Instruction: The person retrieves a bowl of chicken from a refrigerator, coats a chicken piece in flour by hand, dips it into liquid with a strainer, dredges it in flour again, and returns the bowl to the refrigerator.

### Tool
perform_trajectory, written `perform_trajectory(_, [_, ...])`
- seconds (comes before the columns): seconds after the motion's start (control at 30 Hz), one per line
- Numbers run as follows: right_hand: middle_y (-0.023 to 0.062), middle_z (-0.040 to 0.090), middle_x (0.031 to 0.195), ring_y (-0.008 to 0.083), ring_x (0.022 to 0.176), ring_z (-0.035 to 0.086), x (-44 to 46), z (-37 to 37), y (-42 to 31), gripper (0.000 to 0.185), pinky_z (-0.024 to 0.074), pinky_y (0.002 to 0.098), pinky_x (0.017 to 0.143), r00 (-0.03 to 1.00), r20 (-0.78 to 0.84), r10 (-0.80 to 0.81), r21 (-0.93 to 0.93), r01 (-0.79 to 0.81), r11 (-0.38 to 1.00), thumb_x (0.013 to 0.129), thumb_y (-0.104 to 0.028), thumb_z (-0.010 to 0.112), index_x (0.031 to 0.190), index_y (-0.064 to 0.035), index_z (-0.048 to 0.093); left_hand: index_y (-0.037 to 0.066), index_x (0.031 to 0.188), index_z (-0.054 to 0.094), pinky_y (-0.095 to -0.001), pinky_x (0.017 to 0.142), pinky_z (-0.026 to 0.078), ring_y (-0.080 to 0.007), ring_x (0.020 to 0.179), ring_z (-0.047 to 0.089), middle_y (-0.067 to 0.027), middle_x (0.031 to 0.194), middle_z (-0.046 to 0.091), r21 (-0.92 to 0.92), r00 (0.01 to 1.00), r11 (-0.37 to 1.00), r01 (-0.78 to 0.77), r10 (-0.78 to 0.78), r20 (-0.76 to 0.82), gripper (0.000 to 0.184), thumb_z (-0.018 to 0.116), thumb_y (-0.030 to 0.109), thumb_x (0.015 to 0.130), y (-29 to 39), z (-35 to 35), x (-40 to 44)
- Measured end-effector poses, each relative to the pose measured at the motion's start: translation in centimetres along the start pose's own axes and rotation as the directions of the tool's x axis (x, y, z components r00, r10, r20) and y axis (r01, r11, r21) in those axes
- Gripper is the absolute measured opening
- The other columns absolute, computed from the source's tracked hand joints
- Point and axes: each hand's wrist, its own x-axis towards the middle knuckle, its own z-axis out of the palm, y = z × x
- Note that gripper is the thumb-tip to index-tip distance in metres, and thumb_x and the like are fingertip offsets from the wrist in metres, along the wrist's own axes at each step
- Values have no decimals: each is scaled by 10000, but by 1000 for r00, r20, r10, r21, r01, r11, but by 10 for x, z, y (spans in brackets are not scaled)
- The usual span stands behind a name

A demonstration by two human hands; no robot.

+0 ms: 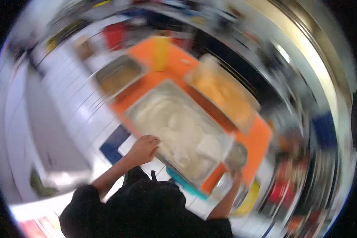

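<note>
A large metal tray (225, 143) of pale, creamy mixture lies on the orange surface (258, 152). My left hand (144, 150) is closed at the tray's near left rim, its fingers curled over the edge. On the right, my right hand (235, 178) is blurred, its fingers closed at the near side of a round metal container (237, 155) beside the tray's corner. What is in that container is too blurred to tell.
Behind the tray is a clear container of orange food (226, 93). A metal pan (121, 73) sits at the back left, near a yellow upright object (160, 53). Below right are a clear round container (223, 186) and something yellow (250, 198). A red bin (115, 35) stands farther back.
</note>
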Motion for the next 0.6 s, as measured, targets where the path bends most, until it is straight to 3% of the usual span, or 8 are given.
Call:
perform_trajectory(0.13, [174,631,907,338,849,601,48,-14,-5,241,479,452,708,990,-140,-15,251,50,967,877,-212,571,1087,-108,630,-7,1087,574,-434,915,457,-341,1055,566,-173,1102,602,-86,934,962,260,-273,-231,275,575,110,838,52,21,-43])
perform_trajectory(0.23, [174,632,901,339,842,600,76,-58,-45,242,476,450,709,960,-264,-91,287,168,943,876,-211,572,1080,-95,628,-12,1073,576,-433,877,475,-337,1040,572,-176,1081,605,-67,871,931,358,-359,-334,252,561,116,857,93,44,-78])
perform_trajectory(0.33, [173,632,895,340,834,599,70,-116,-100,242,474,447,711,902,-387,-191,316,324,892,874,-209,572,1074,-83,626,-8,1077,572,-432,834,489,-331,1001,584,-175,1056,608,-127,832,893,433,-450,-324,245,554,117,867,123,42,-104])
perform_trajectory(0.47, [173,633,886,342,825,598,22,-188,-178,244,471,444,713,766,-555,-325,341,566,751,872,-207,572,1065,-67,623,12,1116,560,-433,824,493,-323,985,593,-163,1052,610,-110,732,839,532,-521,-439,297,589,134,847,116,38,-182])
perform_trajectory(0.53, [173,633,882,342,820,598,-14,-216,-216,245,469,442,714,684,-620,-385,339,675,655,871,-206,572,1061,-59,622,19,1111,569,-426,840,488,-317,1011,584,-156,1053,607,-83,581,728,681,-605,-544,305,601,123,826,114,19,-238])
perform_trajectory(0.6, [173,633,878,343,815,597,-54,-233,-251,247,468,440,715,603,-659,-449,323,766,555,870,-205,572,1057,-51,621,23,1103,576,-416,857,478,-314,1019,576,-151,1052,606,-136,303,582,802,-592,-747,310,607,100,804,117,-9,-312])
